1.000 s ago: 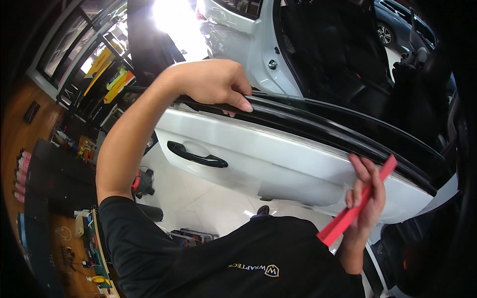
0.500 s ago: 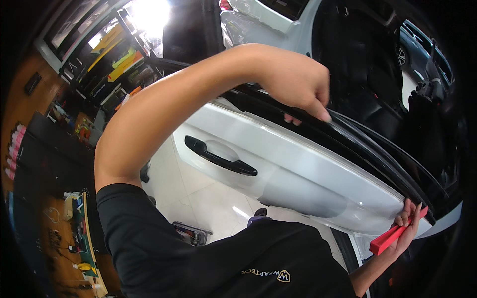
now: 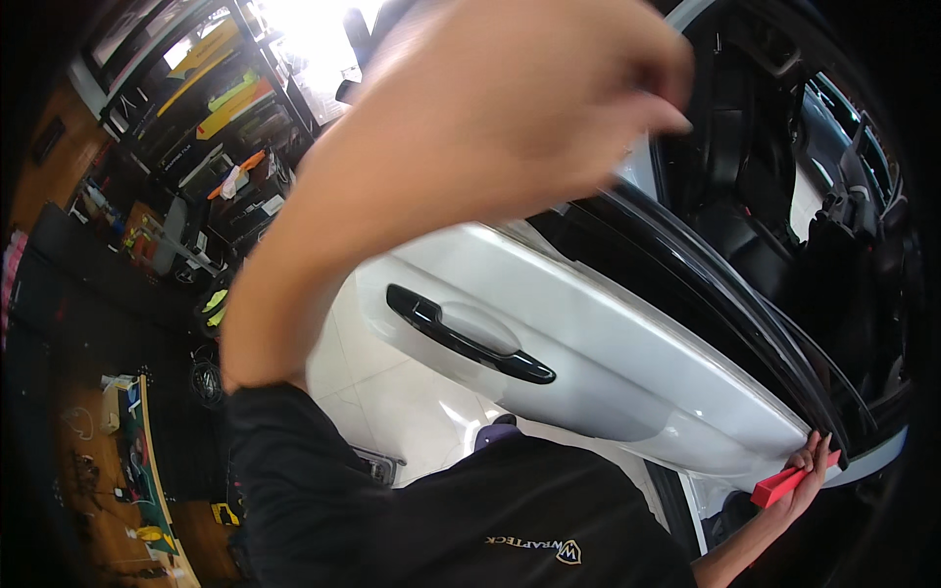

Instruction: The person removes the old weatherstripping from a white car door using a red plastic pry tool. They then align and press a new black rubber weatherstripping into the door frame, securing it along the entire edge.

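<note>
A white car door [image 3: 608, 323] with a black handle [image 3: 470, 338] slants across the middle, its black window frame [image 3: 720, 250] along the far side. My left hand [image 3: 618, 93] is raised over the far left end of this frame, blurred by motion. Its fingers look curled and closed, and whatever they may hold is hidden. At the door's right end, my right hand [image 3: 810, 476] grips a red bar-shaped block [image 3: 777, 487]. The fingertips of that hand rest against the door's corner, close to the lower end of the window frame.
Behind the door lies the dark car interior with a black seat [image 3: 735, 196]. On the left are a dark rack with yellow packages [image 3: 235, 108] and a workbench with a green mat [image 3: 152, 490]. Pale floor tiles [image 3: 368, 392] show below the door.
My left hand has lifted off the window frame, moving up and closer to the camera. The right hand stays at the door corner with the red block. The view has shifted slightly.
</note>
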Available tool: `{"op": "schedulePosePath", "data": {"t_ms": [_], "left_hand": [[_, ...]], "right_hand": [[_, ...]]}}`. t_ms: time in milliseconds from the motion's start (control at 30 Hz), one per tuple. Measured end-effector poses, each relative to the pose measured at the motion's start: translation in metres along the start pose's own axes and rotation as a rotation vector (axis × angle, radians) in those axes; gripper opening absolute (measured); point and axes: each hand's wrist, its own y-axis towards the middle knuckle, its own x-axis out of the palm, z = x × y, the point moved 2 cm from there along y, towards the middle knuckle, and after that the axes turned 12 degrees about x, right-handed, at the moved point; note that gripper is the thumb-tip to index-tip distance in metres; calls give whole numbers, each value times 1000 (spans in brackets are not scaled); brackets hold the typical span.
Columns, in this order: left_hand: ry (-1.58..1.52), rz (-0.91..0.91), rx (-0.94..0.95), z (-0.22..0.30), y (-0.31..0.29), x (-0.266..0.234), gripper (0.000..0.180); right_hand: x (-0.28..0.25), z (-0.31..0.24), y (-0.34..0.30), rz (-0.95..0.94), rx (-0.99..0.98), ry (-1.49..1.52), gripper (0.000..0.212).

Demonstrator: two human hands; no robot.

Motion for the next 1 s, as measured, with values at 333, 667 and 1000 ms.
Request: {"op": "schedulePosePath", "data": {"t_ms": [333,667,1000], "left_hand": [[-22,384,-467,-36,-170,60,30],[-7,377,-339,-46,-157,65,24],[-71,218,-433,-48,-139,54,13]], "right_hand": [[-17,-13,3,70,-86,-64,25],[-44,-10,10,-31,-82,-21,28],[-27,-5,2,77,-103,-28,26]]}}
